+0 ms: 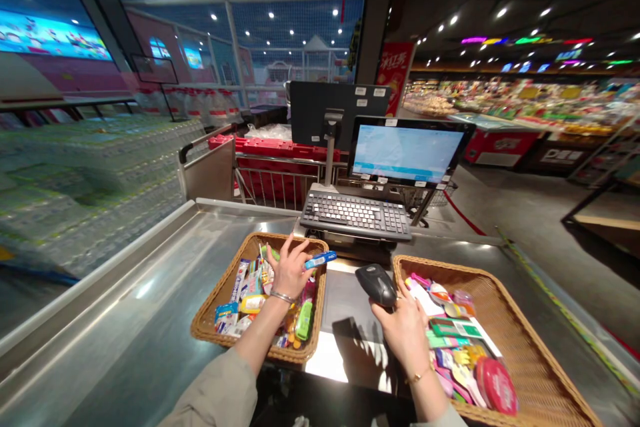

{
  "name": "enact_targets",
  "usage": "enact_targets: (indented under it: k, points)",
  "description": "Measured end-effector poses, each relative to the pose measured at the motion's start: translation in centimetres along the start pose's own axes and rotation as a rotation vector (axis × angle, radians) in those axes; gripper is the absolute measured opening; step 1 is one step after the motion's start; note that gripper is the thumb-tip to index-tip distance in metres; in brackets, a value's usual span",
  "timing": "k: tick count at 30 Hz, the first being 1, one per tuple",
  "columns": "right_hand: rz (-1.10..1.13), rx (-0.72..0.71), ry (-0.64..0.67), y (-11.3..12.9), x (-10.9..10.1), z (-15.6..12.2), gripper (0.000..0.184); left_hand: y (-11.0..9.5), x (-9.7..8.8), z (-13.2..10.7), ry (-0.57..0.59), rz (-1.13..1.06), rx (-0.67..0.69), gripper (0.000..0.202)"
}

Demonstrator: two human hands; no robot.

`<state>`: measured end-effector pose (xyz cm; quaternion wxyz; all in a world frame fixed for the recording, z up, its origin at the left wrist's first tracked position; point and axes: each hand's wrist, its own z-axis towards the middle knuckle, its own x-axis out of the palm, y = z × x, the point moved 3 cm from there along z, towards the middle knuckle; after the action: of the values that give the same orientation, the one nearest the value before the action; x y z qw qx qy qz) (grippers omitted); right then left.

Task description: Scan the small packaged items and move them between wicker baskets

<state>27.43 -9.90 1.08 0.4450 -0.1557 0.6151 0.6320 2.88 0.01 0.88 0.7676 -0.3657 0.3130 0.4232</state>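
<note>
My left hand (289, 268) hovers over the left wicker basket (210, 320) and pinches a small blue packaged item (321, 259) that sticks out to the right. That basket is full of several small toothbrush and toiletry packs. My right hand (404, 328) is wrapped round the grip of a black handheld barcode scanner (376, 283), whose head points toward the blue item. Just right of this hand stands the right wicker basket (535, 347), which holds several colourful small packs and a red round tin (496, 385).
A grey keyboard (356, 215) and a lit checkout screen (406, 153) stand behind the baskets on the steel counter (135, 320). A second monitor's back (336, 113) and a red shopping cart (280, 167) lie beyond. Shop aisles run at right.
</note>
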Motion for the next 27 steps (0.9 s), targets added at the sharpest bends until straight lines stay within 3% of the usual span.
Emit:
enact_targets:
  k: [12,27]
  points:
    - [0.015,-0.070,0.066,0.5,0.2,-0.6,0.026,-1.4,1.8,-0.3,-0.001,-0.024,0.039,0.007]
    - [0.021,-0.106,0.122,1.7,-0.2,-0.9,0.026,-2.7,2.0,0.0,0.004,-0.015,0.041,0.004]
